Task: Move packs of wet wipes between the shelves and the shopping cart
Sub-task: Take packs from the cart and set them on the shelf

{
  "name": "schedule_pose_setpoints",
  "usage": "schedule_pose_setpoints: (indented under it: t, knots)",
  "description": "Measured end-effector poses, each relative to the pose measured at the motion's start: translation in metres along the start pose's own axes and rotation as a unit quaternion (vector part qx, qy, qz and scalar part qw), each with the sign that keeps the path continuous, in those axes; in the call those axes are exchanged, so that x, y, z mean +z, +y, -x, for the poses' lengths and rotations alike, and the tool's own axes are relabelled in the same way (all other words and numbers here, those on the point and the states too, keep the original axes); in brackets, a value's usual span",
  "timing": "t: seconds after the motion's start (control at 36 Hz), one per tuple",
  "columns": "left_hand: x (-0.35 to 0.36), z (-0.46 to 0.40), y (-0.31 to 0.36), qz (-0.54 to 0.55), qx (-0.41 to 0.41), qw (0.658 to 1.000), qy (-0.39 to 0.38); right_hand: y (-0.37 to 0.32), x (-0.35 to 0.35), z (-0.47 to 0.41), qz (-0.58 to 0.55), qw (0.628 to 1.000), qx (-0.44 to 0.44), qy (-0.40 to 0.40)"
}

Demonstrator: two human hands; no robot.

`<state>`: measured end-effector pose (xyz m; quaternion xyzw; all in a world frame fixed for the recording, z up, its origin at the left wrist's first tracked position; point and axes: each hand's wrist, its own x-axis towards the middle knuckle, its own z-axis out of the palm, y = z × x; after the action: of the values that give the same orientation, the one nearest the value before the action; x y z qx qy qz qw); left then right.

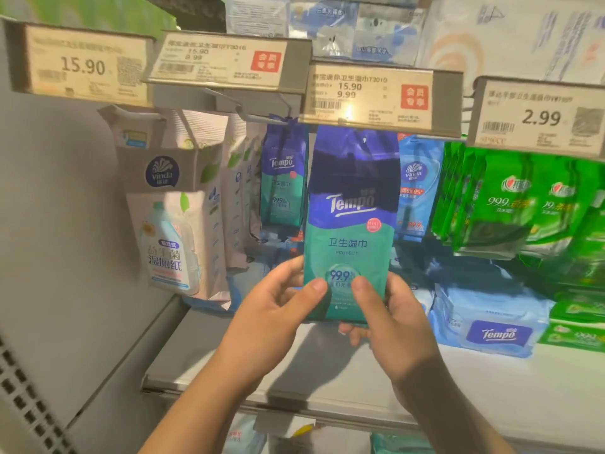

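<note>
A soft, glossy plastic pack (352, 224), tall and flat, navy at the top and teal below with white "Tempo" lettering, stands upright in front of the shelf (327, 365). Its crimped top edge reaches up under a price tag (381, 95) on the rail; whether it hangs on the hook there cannot be told.

Both hands grip the pack at its lower end. The left hand (278, 309) pinches the lower left corner, thumb flat on the printed face, fingers curled behind. The right hand (389, 322) pinches the lower right corner the same way, thumb on the front near the "99.9" mark, fingertips showing under the bottom edge. The two thumbs lie close together, not touching.

Behind it, a second Tempo pack (283, 178) hangs from a metal hook. To the left hang matte white Vinda packs (176, 204); to the right, a blue Vinda pack (415, 188) and shiny green packs (510, 201). A squat blue Tempo bundle (487, 326) in crinkled film lies on the smooth grey-white shelf, right of the hands.
</note>
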<state>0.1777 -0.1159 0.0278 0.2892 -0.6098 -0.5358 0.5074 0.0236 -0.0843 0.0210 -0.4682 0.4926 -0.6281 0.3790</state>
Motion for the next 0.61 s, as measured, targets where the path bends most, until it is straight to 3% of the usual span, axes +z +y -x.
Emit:
schedule_pose_setpoints:
  t: [0.08, 0.39, 0.61]
  knots:
    - [0.001, -0.002, -0.004, -0.029, -0.001, 0.999, 0.038, 0.006, 0.0, -0.006, -0.009, 1.0, 0.011, 0.007]
    - [0.001, -0.037, -0.008, -0.07, -0.018, 0.996, 0.058, 0.013, 0.009, -0.041, -0.044, 0.998, 0.035, 0.026]
    - [-0.007, -0.073, -0.014, -0.179, -0.022, 0.982, 0.063, 0.017, 0.023, -0.075, -0.083, 0.992, 0.068, 0.07]
